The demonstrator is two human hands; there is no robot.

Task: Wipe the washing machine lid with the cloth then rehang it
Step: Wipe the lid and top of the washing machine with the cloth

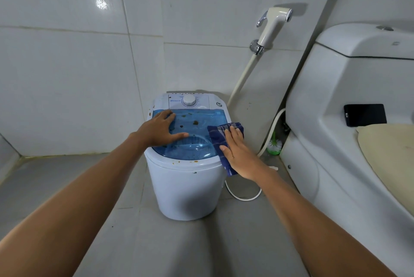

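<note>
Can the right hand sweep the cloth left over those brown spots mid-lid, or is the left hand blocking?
Probably yes for most. The right hand presses the cloth flat at the lid's right edge, and the brown spots lie on open lid beside it. The left hand rests flat on the lid's left part, blocking only there.

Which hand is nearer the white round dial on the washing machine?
Left. The left hand lies flat on the blue lid just below-left of the white round dial; the right hand presses the cloth farther down.
</note>
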